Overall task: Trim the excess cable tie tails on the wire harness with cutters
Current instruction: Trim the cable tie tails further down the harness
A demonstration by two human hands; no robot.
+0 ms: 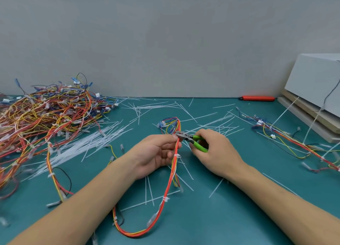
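The wire harness [172,173] hangs in a long loop from the left hand [158,154], which pinches the red, orange and yellow bundle between thumb and fingertips just above the teal surface [239,217], with the rest of the loop trailing toward the person. The right hand [215,151] has its fingers curled round the green handles of the cutters [191,140], whose dark nose meets the bundle right at the left fingertips. Whether the blades have already closed on a tail is too small to tell. To do this cut well, the blades should probably sit flush against the tie's locking head, so no sharp stub remains, yet angled away from the wires so the insulation is not nicked. The left hand's pinch looks close enough to steady the bundle, though the fingertips are near the blades and should stay clear. A white tie [177,156] lower on the bundle, and another [166,199] farther down the loop, appear already trimmed short. Loose cut tails [150,189] litter the surface, and a heap of other harnesses [46,112] lies at the left.
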